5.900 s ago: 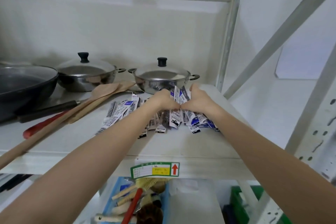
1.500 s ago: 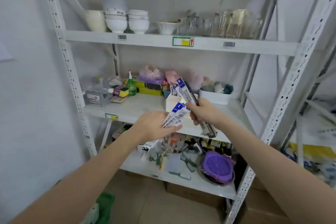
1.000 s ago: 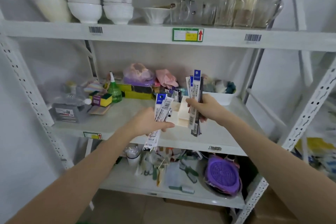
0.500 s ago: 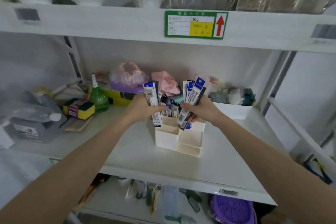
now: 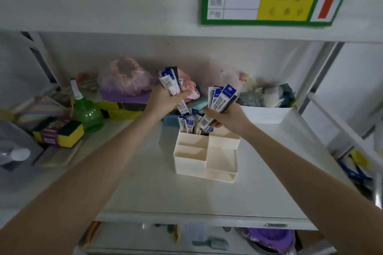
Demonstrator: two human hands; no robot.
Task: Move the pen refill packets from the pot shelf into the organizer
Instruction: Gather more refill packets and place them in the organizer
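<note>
pen refill packets are in three spots: a bunch gripped in the left hand held up above the organizer, a second bunch clenched in the right hand with lower ends dipping toward the back compartment, and some packets already standing upright in that tall back-left compartment. both hands are closed around their bunches, nothing released.

progress: looks mid-to-late. packets are at the organizer, some in, two handfuls not dropped yet. pot shelf not in view, so can't tell if more remain there.

containers: organizer is white, stepped, sits on the shelf. only the back-left compartment holds packets; the back-right one is mostly hidden by the right hand; front and middle compartments look empty. white bin to the right holds soft crumpled stuff, unclear what. green spray bottle and a sponge pack sit off left, well apart from the organizer.
</note>
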